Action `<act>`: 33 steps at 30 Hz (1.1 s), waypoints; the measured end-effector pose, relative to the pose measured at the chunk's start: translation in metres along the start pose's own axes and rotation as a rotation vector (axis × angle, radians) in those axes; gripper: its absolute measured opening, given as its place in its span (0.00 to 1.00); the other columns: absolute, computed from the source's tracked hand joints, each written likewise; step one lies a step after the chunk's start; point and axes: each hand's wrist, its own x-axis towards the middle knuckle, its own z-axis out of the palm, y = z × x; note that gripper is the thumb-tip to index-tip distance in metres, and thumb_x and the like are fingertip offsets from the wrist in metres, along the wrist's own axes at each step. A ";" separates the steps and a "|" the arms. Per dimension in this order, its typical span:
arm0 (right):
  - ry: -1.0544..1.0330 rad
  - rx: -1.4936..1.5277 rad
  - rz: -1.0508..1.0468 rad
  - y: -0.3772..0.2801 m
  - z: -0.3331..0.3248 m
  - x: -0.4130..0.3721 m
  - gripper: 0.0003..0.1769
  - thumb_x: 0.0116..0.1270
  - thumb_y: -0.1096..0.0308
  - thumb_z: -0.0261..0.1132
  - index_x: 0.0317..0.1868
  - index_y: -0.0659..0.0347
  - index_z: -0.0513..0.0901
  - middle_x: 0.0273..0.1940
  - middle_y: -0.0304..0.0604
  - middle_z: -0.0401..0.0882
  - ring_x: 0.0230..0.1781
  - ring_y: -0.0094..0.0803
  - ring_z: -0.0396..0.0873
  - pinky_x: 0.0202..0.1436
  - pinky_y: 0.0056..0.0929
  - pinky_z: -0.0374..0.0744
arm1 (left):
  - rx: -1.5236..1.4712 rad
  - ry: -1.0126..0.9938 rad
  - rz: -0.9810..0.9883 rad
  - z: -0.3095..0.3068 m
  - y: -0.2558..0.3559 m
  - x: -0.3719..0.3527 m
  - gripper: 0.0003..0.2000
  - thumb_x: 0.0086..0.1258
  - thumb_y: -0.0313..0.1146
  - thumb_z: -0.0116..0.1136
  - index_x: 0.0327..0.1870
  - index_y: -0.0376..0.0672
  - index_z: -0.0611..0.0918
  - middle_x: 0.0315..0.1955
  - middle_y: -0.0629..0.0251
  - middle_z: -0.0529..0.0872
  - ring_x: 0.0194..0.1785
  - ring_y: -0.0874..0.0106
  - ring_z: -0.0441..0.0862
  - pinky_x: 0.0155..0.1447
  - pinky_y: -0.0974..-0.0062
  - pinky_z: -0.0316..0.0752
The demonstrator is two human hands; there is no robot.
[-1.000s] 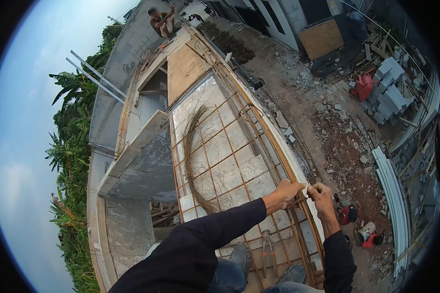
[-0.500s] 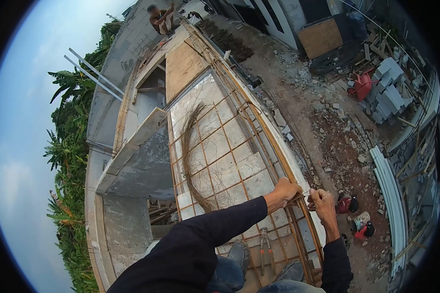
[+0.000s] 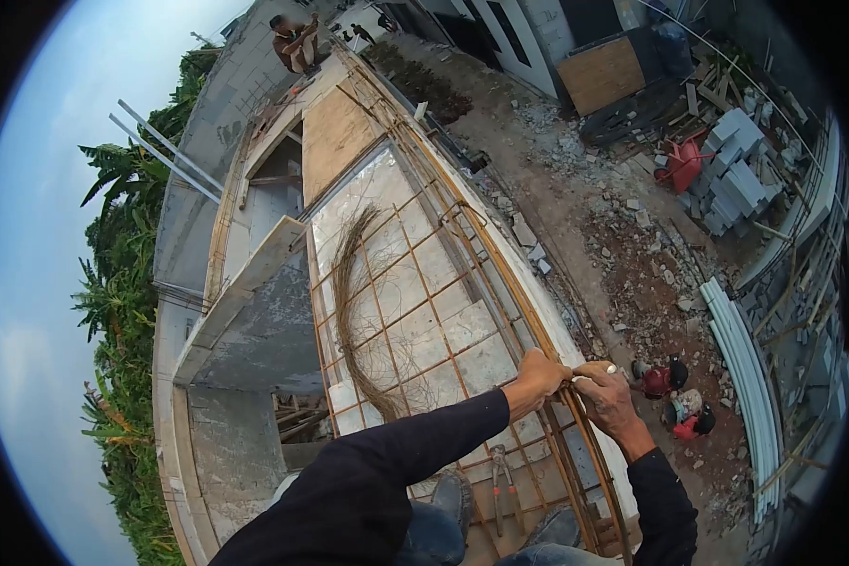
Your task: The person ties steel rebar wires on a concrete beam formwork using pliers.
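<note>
My left hand [image 3: 535,379] is closed at the outer reinforcing bar [image 3: 597,443] along the slab's right edge. My right hand [image 3: 606,401] meets it from the other side, fingers curled around a small tool-like thing with a white rounded end [image 3: 611,369]; I cannot tell its kind. Beneath both wrists runs a grid of rusty rebar [image 3: 431,300] over pale panels. A long loose bundle of thin tie wire [image 3: 345,316] lies curved across the grid. Pincers with orange-red handles [image 3: 506,489] rest between my two shoes.
Beyond the slab's right edge the ground drops to rubble, where two people in red [image 3: 670,377] are low down. Pale pipes [image 3: 740,396], grey blocks [image 3: 734,170] and a red wheelbarrow [image 3: 681,165] stand there. Another person [image 3: 295,45] squats at the far end. An opening [image 3: 255,330] lies left.
My right hand has moved in against the left and turned, its fingers now curled with the white end showing on top. The outer bar bows outward more. The view has shifted slightly.
</note>
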 end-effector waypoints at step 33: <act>-0.308 0.536 0.794 0.013 -0.004 0.026 0.10 0.56 0.67 0.65 0.34 0.65 0.78 0.18 0.42 0.73 0.18 0.31 0.69 0.23 0.36 0.68 | -0.254 -0.376 -0.061 -0.023 0.005 -0.013 0.12 0.77 0.30 0.43 0.51 0.28 0.73 0.42 0.47 0.83 0.43 0.57 0.87 0.49 0.61 0.86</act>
